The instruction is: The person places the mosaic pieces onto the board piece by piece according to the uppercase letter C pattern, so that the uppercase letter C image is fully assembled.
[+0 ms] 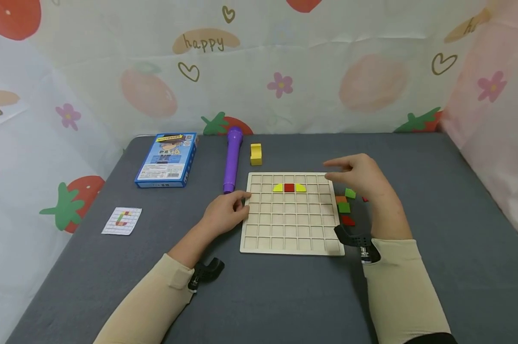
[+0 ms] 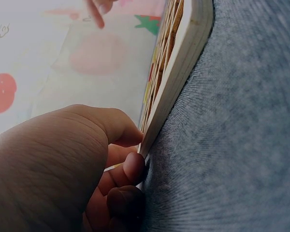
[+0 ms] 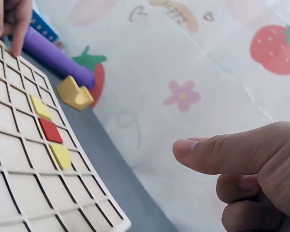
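Note:
A square wooden grid board (image 1: 288,224) lies flat on the table. In one of its upper rows a red square tile (image 1: 289,188) sits between two yellow tiles (image 1: 278,188) with a slanted or curved side. At the board's left edge, my left hand (image 1: 225,213) holds the rim between curled fingers and thumb, as the left wrist view shows (image 2: 82,150). My right hand (image 1: 356,176) hovers over the upper right corner, thumb and index finger stretched out and apart, nothing between them. Beneath its wrist, beside the board, lie green tiles (image 1: 343,208), an orange tile (image 1: 341,199) and a red tile (image 1: 347,220).
Behind the board stand a yellow notched block (image 1: 256,154) and a purple cylindrical stick (image 1: 232,160). Further left lie a blue box (image 1: 167,160) and a small pattern card (image 1: 121,220) with a coloured figure. A printed curtain (image 1: 310,57) hangs along the table's back edge.

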`<act>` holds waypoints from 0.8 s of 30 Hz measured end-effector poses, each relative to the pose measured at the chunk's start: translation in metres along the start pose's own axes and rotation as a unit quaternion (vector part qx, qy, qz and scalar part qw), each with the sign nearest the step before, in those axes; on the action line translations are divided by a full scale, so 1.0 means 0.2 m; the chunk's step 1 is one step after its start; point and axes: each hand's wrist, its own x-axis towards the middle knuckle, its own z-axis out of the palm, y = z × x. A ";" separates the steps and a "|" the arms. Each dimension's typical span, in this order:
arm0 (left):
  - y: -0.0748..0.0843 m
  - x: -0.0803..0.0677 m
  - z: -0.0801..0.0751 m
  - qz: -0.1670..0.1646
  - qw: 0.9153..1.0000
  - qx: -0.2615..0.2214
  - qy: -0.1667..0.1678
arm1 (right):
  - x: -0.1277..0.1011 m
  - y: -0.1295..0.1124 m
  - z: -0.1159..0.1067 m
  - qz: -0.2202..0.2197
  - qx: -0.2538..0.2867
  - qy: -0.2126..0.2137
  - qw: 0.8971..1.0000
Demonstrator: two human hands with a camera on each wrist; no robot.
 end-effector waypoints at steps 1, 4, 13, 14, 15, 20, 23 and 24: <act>0.00 0.00 0.00 0.000 1.000 0.000 -0.001 | 0.00 0.02 -0.02 0.005 -0.001 0.000 1.000; 0.00 0.00 0.00 -0.002 1.000 0.000 -0.001 | -0.01 0.07 -0.06 0.019 -0.005 -0.002 1.000; 0.00 0.00 0.01 -0.004 1.000 0.004 -0.001 | 0.00 0.27 -0.09 0.094 -0.024 -0.039 0.995; 0.00 0.00 0.01 -0.004 1.000 0.004 -0.002 | 0.00 0.29 -0.09 0.104 -0.024 -0.047 0.993; 0.00 0.00 0.01 -0.004 1.000 0.003 -0.002 | 0.01 0.30 -0.08 0.112 -0.022 -0.053 0.992; -0.01 0.00 0.01 -0.004 1.000 0.001 0.000 | 0.03 0.34 -0.04 0.127 -0.017 -0.053 0.990; -0.01 0.01 0.01 -0.004 1.000 0.004 0.002 | 0.03 0.34 -0.03 0.127 -0.021 -0.045 0.991; -0.01 0.01 0.01 -0.003 1.000 0.004 0.002 | 0.03 0.34 -0.03 0.129 -0.019 -0.043 0.991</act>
